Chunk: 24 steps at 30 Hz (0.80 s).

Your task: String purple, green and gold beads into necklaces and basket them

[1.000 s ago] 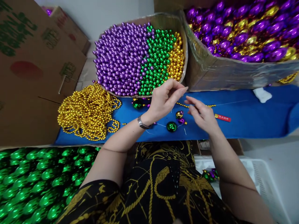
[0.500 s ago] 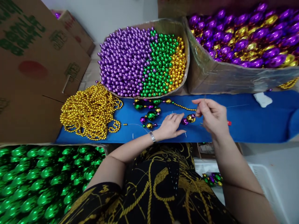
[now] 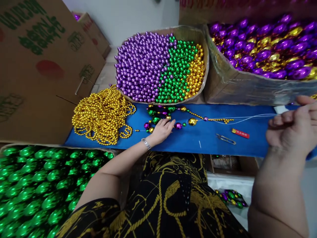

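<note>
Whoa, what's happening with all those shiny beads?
A person is handling colorful strung beads on a blue cloth. The left hand lies over part of them. White thread stretches toward the right hand, which is up at the picture's right edge; its exact hold is hard to see. Between the hands lie small snips and a red lighter. A heap of gold bead strings sits on the left.

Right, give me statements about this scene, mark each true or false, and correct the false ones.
1. The left hand is at the shiny purple, green and gold bead string. True.
2. The thin white thread runs toward the left hand. False: it runs toward the right hand.
3. Small metal snips lie beside the red lighter with a yellow end. True.
4. The heaped shiny gold bead strands are inside a box. False: they lie on the blue cloth.
</note>
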Motion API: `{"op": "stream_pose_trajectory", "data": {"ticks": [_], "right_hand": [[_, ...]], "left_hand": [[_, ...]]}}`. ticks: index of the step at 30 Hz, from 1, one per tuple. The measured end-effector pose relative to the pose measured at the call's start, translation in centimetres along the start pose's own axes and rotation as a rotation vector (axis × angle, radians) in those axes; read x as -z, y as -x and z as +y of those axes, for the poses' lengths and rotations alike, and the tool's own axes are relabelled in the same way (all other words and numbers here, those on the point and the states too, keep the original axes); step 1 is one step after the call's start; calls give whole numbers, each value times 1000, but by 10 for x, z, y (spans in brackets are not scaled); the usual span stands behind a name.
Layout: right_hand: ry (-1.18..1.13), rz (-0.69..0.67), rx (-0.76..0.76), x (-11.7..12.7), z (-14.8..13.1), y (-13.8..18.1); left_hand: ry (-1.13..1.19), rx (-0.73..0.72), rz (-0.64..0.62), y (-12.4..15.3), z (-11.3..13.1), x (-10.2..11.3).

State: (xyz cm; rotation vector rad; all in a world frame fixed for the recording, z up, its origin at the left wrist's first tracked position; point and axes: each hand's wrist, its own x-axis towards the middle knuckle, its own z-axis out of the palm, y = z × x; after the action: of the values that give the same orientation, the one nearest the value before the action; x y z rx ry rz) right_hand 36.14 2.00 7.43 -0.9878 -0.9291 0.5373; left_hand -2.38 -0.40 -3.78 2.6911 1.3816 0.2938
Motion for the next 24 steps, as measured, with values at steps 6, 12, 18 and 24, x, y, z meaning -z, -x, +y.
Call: {"op": "stream_pose_trajectory", "data": {"ticks": [6,12,18,24], "right_hand": [[108,-193,-1,-44,-16,51],[222,-234,-22,-47,-11,78],[316,-255,-62,-51,1,89],[309,-351,-101,-54,1,94]], "left_hand": [[-13,77,164,50,-29,46],[-390,1243,300,241,-105,116],[-196,1577,-593,334,-81,105],[-184,1695,-471,331,-74,92]]}}
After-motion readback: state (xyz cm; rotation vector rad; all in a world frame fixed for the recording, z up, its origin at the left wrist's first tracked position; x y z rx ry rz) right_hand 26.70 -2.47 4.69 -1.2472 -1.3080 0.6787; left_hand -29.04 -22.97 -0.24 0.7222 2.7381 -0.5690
